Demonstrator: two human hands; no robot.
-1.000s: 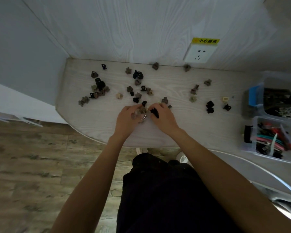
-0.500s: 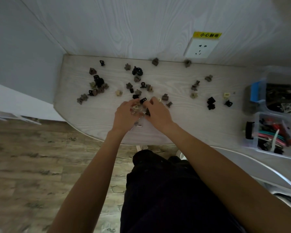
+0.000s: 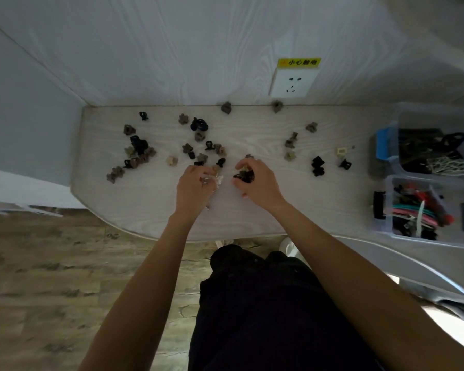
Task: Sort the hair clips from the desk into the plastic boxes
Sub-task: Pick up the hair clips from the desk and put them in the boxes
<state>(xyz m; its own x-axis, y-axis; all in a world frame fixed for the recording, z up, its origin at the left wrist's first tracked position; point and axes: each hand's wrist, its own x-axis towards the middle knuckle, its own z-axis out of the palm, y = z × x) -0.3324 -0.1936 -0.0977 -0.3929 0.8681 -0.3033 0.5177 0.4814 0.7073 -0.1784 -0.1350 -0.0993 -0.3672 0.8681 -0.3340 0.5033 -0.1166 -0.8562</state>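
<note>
Several small hair clips, brown, beige and black, lie scattered over the pale wooden desk [image 3: 252,223]. At the desk's middle my left hand [image 3: 192,187] curls its fingers round a few pale clips [image 3: 216,180]. Just to the right my right hand [image 3: 257,183] grips a bunch of dark clips [image 3: 244,175]. A heap of brown and black clips [image 3: 138,152] sits at the left. Two black clips [image 3: 317,166] lie to the right of my hands. Two clear plastic boxes stand at the right edge: the far box [image 3: 386,145] and the near box [image 3: 389,210].
The far box holds dark clips and a pale one; the near box holds coloured clips and bands. A white wall socket [image 3: 292,83] with a yellow label is on the back wall. The desk's curved front edge [image 3: 145,234] drops to a wood-pattern floor.
My hands, which worked close together over one small pile, have drawn apart. The left keeps the pale clips and the right has lifted the dark clips slightly rightward.
</note>
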